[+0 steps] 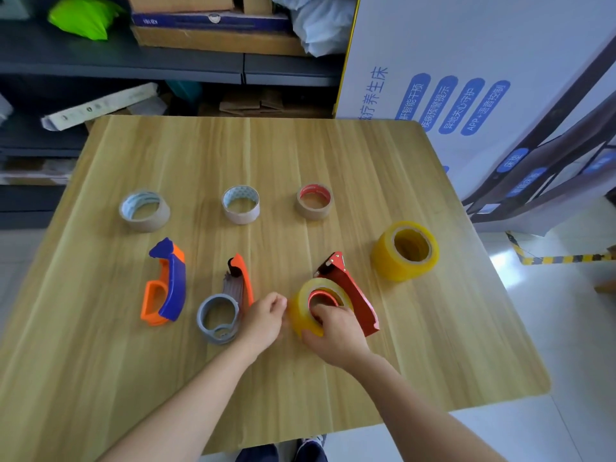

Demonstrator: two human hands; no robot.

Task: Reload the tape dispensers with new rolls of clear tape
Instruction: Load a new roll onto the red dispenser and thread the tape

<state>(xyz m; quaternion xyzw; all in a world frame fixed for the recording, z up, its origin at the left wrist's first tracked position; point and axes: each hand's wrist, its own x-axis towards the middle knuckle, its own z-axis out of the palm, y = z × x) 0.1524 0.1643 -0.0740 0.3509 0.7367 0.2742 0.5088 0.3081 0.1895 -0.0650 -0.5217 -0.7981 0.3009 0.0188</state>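
Observation:
A red metal tape dispenser [356, 295] lies on the wooden table [300, 155] with a yellowish clear tape roll [303, 305] on its hub. My right hand [336, 335] grips that roll, fingers inside its core. My left hand [265, 320] is pinched at the roll's left edge; whether it holds the tape end I cannot tell. A grey and orange dispenser [226, 301] and a blue and orange dispenser [165, 283] lie to the left, both without rolls. A large clear tape roll [405, 250] stands at the right.
Three nearly bare cardboard cores sit in a row farther back: left [144, 210], middle [240, 204], right [314, 201]. Dark shelves with boxes stand behind the table. A large white printed box [466, 78] stands at the back right.

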